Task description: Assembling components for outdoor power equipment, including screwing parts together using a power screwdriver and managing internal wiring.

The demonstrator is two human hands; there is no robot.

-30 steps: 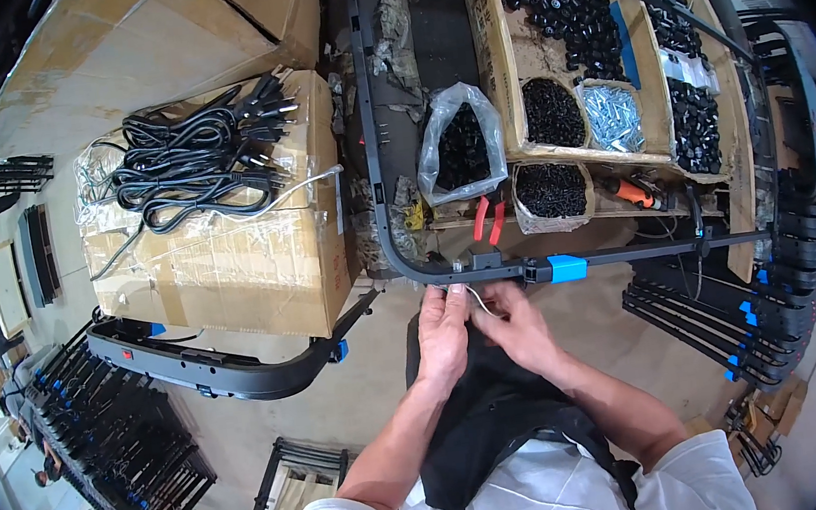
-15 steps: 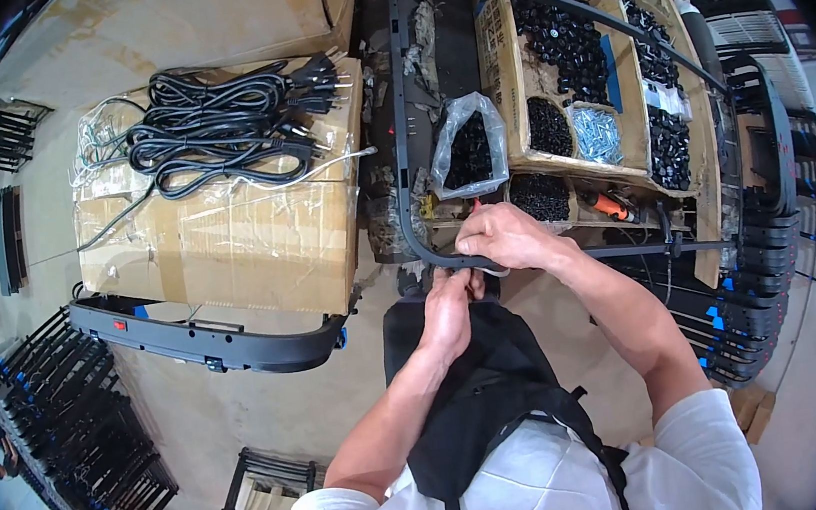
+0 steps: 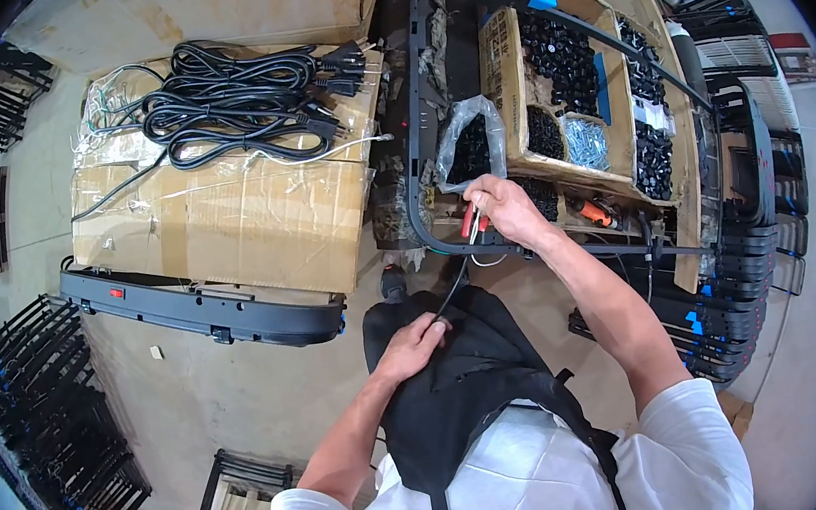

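Note:
My right hand (image 3: 506, 207) is closed on red-handled pliers (image 3: 470, 221), by the rounded near corner of a black frame (image 3: 414, 189). The jaws point down toward the frame's near bar. Lower down, in front of my apron (image 3: 460, 355), my left hand (image 3: 413, 348) pinches a black cable (image 3: 454, 290) that runs up toward that bar. A thin white wire (image 3: 489, 263) loops out just below the bar. Where the cable meets the frame is too small to make out.
Coiled black power cords (image 3: 229, 99) lie on a cardboard box (image 3: 225, 236) at left, above another dark frame piece (image 3: 203, 309). A divided wooden bin (image 3: 500, 93) holds screws and black parts. Beside it are a plastic bag (image 3: 471, 147) and an orange tool (image 3: 595, 214). Stacked frames (image 3: 45, 427) stand around.
My hands have come apart. The left has drawn back toward my body with the cable; the right has moved slightly up, and the red-handled pliers now show in it.

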